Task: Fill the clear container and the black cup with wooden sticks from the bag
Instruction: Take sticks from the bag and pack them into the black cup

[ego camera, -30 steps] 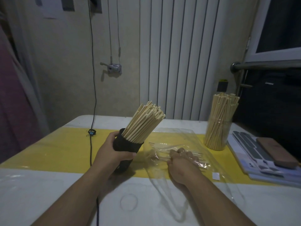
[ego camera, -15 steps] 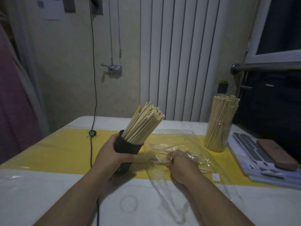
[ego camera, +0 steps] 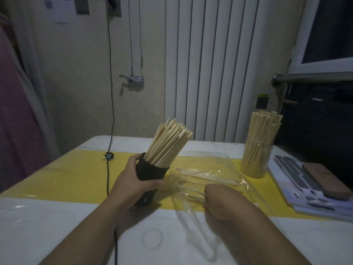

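Beside the clear container [ego camera: 257, 157], papers [ego camera: 292, 175] lie stacked.

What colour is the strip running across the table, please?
Yellow; the strip shows best in the head view.

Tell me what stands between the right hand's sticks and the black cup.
Nothing solid lies between right hand and black cup. The pinched sticks look partly inside the clear bag; the cup's mouth is packed full.

The black cup [ego camera: 150, 172] at centre frame tilts right, packed with pale wooden sticks [ego camera: 168, 144] that fan toward the upper right. The clear container [ego camera: 256, 159] stands upright at right, likewise full. The clear bag [ego camera: 214, 163] lies flat between them, with a few loose sticks [ego camera: 208, 175] inside.
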